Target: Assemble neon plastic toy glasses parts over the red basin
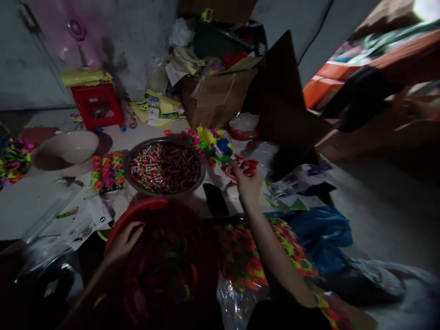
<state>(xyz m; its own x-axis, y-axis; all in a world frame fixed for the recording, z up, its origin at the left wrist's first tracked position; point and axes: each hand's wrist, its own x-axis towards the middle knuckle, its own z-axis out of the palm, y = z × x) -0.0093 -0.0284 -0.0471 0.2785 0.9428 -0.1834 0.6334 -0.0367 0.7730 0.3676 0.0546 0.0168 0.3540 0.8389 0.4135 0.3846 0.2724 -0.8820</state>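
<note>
My right hand (248, 179) is stretched forward, its fingers closed on a small bunch of red pieces (246, 165), right beside a colourful toy cluster (211, 143). My left hand (124, 238) rests with curled fingers on the rim of a red basin (137, 211) close to me, which holds dim colourful items. A metal bowl (165, 166) full of small multicoloured pieces sits just beyond the basin, left of my right hand.
A white bowl (67, 149) and a pack of bright toys (108, 171) lie to the left. A red stool (97, 106) and a cardboard box (215, 96) stand at the back. A blue bag (314, 231) lies right. A dark phone (215, 199) lies near the basin.
</note>
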